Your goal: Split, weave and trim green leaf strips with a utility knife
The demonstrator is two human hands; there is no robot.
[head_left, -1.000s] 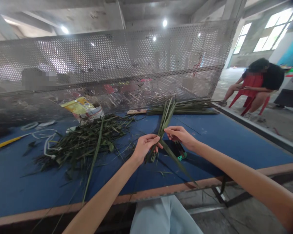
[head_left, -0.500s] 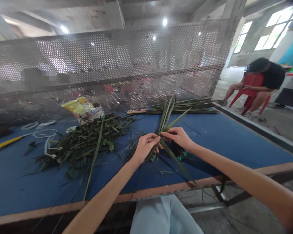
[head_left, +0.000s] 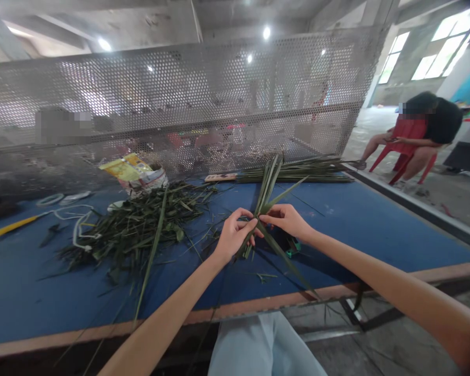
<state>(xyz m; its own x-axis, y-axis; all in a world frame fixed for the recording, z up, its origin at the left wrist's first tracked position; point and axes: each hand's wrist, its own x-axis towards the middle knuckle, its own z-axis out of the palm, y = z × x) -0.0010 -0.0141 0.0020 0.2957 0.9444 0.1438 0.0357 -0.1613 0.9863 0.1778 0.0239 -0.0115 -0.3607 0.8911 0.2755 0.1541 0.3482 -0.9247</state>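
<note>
A bundle of long green leaf strips is held above the blue table, its long ends fanning away from me and its short ends hanging toward me. My left hand is closed around the bundle's near part, thumb on top. At the crossing point my right hand pinches a leaf strip that runs across the bundle, one end toward the table's front edge. The fingertips of both hands nearly meet there. Partly hidden under my right hand lies a small green-and-black object that I cannot identify.
A heap of leaf scraps lies left on the blue table, before a bag. Further left are a yellow-handled tool and white cord. More strips lie by the perforated screen. A person sits right.
The view has shifted very slightly. Both hands keep their hold on the leaf strips, with only tiny finger movement.
</note>
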